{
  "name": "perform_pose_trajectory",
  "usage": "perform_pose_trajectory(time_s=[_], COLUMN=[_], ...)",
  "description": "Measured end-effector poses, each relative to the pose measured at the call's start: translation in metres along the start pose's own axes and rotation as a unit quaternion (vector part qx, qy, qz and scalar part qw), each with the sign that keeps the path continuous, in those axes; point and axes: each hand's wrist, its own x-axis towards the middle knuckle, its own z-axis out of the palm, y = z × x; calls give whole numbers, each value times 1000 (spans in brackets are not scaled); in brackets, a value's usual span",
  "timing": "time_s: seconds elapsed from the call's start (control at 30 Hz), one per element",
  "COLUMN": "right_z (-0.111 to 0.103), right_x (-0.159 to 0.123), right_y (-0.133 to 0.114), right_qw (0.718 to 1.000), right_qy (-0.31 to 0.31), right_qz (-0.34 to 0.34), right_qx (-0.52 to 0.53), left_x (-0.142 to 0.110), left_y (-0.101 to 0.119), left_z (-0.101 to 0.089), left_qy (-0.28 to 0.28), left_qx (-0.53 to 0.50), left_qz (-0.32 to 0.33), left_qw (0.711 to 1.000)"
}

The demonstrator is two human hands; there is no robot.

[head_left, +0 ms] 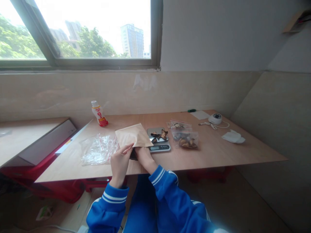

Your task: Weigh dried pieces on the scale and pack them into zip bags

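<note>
A flat kraft paper envelope (133, 136) hangs tilted over the table, just left of a digital kitchen scale (159, 148). My left hand (119, 162) pinches the envelope's lower edge between fingers and thumb. My right hand (144, 157) meets that edge too, with its fingers hidden behind or inside the paper. A small dark object (133, 155) shows below the hands. Dark dried pieces (159, 135) lie on the scale's metal plate. To its right are two clear zip bags, one of dried pieces (179, 125) and one of tan and dark pieces (185, 140).
Crumpled clear plastic bags (98, 149) lie left of my hands on the wooden table (225, 152). A plastic drink bottle (99, 114) stands at the back. A white corded device (215, 118), white paper (200, 115) and a white crumpled item (233, 137) lie right.
</note>
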Motion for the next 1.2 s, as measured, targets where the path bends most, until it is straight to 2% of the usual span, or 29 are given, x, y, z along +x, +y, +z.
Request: perform_pose_trajectory(time_s=[0.13,0.37,0.53,0.7,0.87,1.0,1.07,1.13,1.2], right_z=[-8,-13,-19,-36,-71,-91,-96,-99,-101], right_x=[-7,-9,-20,-33,-45,-51,-53,-53,-48], right_y=[-2,-6,-4,-3,3,15,23,35,52], right_qw=[1000,998,997,991,962,952,946,938,938], right_qy=[4,-36,-47,16,21,54,51,50,86], right_qz=[-19,-43,-54,-76,-104,-73,-51,-21,19], right_qx=[-8,-21,-1,104,250,294,316,342,334], left_x=[0,1,8,18,25,27,27,27,26], left_y=[2,1,1,2,3,3,3,3,2], left_z=[-1,-2,-6,-15,-22,-24,-25,-26,-27], left_qy=[2,4,-2,-15,-15,-5,-4,-2,1], left_qx=[-4,-3,-9,-33,-28,-23,-15,-6,-9], left_qz=[1,2,-12,-17,-18,-14,-13,-11,-8], left_qw=[1000,1000,1000,999,999,1000,1000,1000,1000])
